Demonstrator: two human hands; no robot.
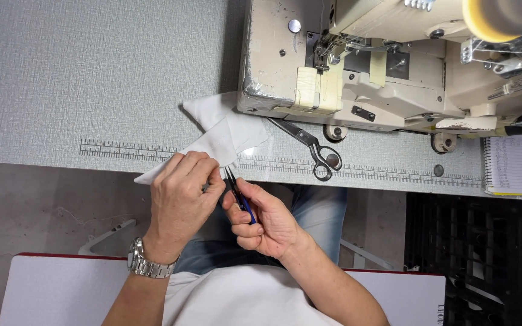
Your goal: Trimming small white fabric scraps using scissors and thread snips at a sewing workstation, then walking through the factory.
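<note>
My left hand (183, 194), with a metal watch on its wrist, pinches the near edge of a piece of white fabric (225, 134) that lies over the table's front edge. My right hand (264, 221) grips a small blue-handled thread snip (237, 191), whose dark blades point up at the fabric edge just beside my left fingers. The fabric's far end runs under the left end of the cream sewing machine (357, 66).
Large black-handled scissors (312, 148) lie on the grey table (92, 84) in front of the machine. A printed ruler strip (122, 149) runs along the table front. A spiral notebook (518, 166) sits at right. A white board (61, 290) lies by my lap.
</note>
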